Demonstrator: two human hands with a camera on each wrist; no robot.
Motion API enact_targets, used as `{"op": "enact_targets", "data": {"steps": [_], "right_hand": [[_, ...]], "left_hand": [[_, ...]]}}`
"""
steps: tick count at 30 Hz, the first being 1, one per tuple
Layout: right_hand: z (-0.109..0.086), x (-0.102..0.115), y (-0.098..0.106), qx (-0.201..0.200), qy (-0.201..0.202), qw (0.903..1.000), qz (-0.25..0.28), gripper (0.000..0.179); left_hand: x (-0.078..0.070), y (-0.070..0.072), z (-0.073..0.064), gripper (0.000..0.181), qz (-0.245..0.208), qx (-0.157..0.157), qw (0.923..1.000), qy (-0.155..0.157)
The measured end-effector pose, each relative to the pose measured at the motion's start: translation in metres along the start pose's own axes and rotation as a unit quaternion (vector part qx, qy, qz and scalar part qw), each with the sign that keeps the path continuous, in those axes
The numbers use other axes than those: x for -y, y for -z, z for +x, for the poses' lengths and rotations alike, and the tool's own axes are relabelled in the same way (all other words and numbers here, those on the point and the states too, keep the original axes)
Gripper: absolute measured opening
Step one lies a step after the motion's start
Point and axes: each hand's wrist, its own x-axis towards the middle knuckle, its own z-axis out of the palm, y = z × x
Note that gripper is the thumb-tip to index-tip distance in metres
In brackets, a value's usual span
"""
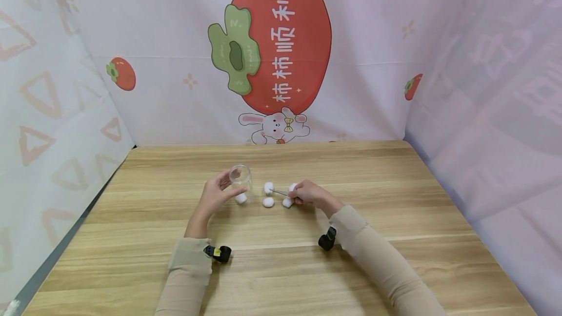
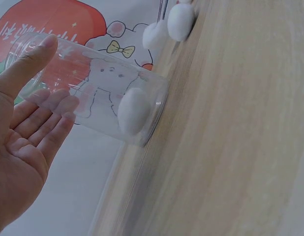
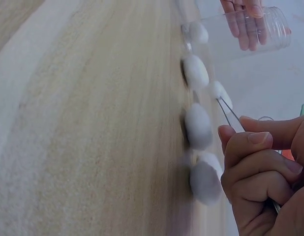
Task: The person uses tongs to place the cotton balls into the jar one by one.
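My left hand holds a clear jar, thumb on one side and fingers on the other near its open rim. The jar stands upright on the table, and a white cotton ball lies at its bottom. In my right hand is a pair of metal tweezers, pinched between thumb and fingers. Their tips meet a cotton ball just right of the jar. Nearer me lies another cotton ball. More cotton balls sit by the right hand, partly hidden by it in the head view.
The wood-grain table reaches back to a printed cloth with a big persimmon and a rabbit. Cloth walls also stand at the left and right. Each wrist wears a black strap with a small camera.
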Motion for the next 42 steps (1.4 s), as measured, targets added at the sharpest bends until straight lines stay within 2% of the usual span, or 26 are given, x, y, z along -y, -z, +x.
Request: {"op": "enact_targets", "data": {"steps": [5,7,11,18,20,29,42], "right_hand": [[-0.004,-0.003,0.004,0.003,0.004,0.9999,0.013,0.021],[-0.004,-0.004,0.006,0.004,0.004,0.9998,0.017,0.02],[-0.006,-0.005,0.007,0.009,0.01,0.9996,0.026,0.02],[-0.008,-0.006,0.01,0.008,0.018,0.9991,0.037,0.023],[-0.008,-0.005,0.01,0.008,0.019,0.999,0.039,0.023],[-0.013,-0.003,0.013,0.018,0.031,0.9988,0.034,0.026],[-0.019,0.003,0.019,0.028,0.035,0.9983,0.038,0.025]], "left_hand": [[-0.026,0.0,-0.011,0.067,-0.006,0.006,0.9999,0.004],[-0.027,0.001,-0.012,0.067,-0.004,0.007,1.0,0.003],[-0.022,0.001,-0.009,0.068,0.003,0.009,1.0,-0.004],[0.004,0.0,0.002,0.072,0.0,0.003,1.0,-0.003],[0.008,0.001,0.003,0.073,0.003,0.002,1.0,-0.005],[0.011,0.001,0.004,0.073,0.001,0.003,0.9999,-0.016],[0.008,0.0,0.003,0.072,0.004,0.001,0.9999,-0.014]]}}
